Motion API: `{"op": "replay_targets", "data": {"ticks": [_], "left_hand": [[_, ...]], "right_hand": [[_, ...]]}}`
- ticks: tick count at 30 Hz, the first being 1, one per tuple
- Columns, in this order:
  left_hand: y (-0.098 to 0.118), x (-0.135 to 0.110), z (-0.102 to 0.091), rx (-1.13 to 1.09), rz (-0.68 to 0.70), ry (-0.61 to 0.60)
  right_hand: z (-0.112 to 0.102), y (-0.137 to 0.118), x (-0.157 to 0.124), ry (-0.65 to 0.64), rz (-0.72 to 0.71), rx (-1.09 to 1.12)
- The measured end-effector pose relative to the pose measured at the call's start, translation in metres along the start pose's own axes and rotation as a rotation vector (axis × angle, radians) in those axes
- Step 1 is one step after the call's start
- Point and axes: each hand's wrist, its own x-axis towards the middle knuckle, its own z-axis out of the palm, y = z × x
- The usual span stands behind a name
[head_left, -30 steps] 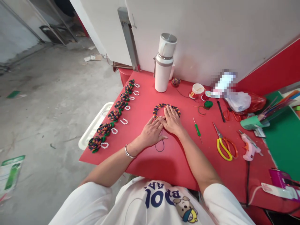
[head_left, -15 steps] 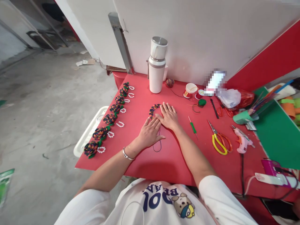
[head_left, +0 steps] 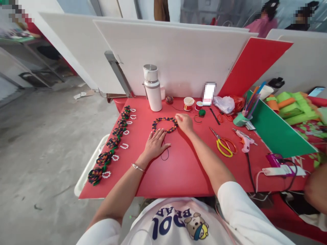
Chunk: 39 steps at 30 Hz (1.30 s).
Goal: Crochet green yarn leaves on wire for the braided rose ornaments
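1. Both hands have drawn apart since half a second ago, when they lay side by side over the beaded ring; the ring now shows whole.
2. The ring lies flat in the middle of the tabletop, nearer the far edge than the near one.
3. The left hand rests palm down with fingers slightly spread, its fingertips just short of the ring's near side.
4. The right hand lies at the ring's right side, fingers together and reaching its rim; whether they pinch the beads cannot be told.
5. A thin black cord loop lies just beside the left hand's thumb.
6. A row of fabric roses with small pearl loops runs along the left edge.
7. A white flask stands at the far edge, behind the ring.
8. Yellow scissors and a glue gun lie toward the right edge, well apart from the right hand.
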Motion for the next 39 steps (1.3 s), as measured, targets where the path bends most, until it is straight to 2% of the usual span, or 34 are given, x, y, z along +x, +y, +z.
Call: {"op": "replay_targets", "data": {"ticks": [4,7,9,12,16,19,24,27,30,32,35,39], "left_hand": [[-0.002,-0.002,-0.004,-0.035,-0.023,0.052],[-0.004,-0.001,-0.004,-0.087,-0.061,0.161],[-0.005,0.001,-0.004,-0.113,-0.073,0.227],[-0.008,0.003,-0.004,-0.131,-0.088,0.277],[-0.011,0.001,-0.006,-0.143,-0.116,0.292],[-0.012,0.002,-0.006,-0.153,-0.130,0.273],[-0.011,0.006,-0.006,-0.196,-0.132,0.273],[-0.008,0.007,-0.010,-0.202,-0.117,0.344],[-0.003,0.007,-0.017,-0.184,-0.104,0.459],[0.005,0.008,-0.022,-0.183,-0.100,0.512],[0.031,0.015,-0.029,-0.291,-0.102,0.529],[0.085,0.035,-0.038,-0.683,-0.154,0.421]], "right_hand": [[-0.057,0.051,-0.009,0.083,0.208,-0.060],[-0.083,0.078,-0.009,0.113,0.312,-0.096],[-0.089,0.089,-0.004,0.127,0.386,-0.110],[-0.085,0.097,0.010,0.157,0.484,-0.110],[-0.073,0.104,0.031,0.185,0.557,-0.090],[-0.071,0.111,0.041,0.154,0.567,-0.077],[-0.091,0.131,0.039,0.111,0.573,-0.030],[-0.113,0.140,0.025,0.205,0.543,0.026],[-0.132,0.140,0.004,0.336,0.456,0.261],[-0.142,0.131,-0.011,0.341,0.402,0.528],[-0.153,0.109,-0.033,0.234,0.348,0.868],[-0.161,0.068,-0.067,0.067,0.199,1.040]]}}
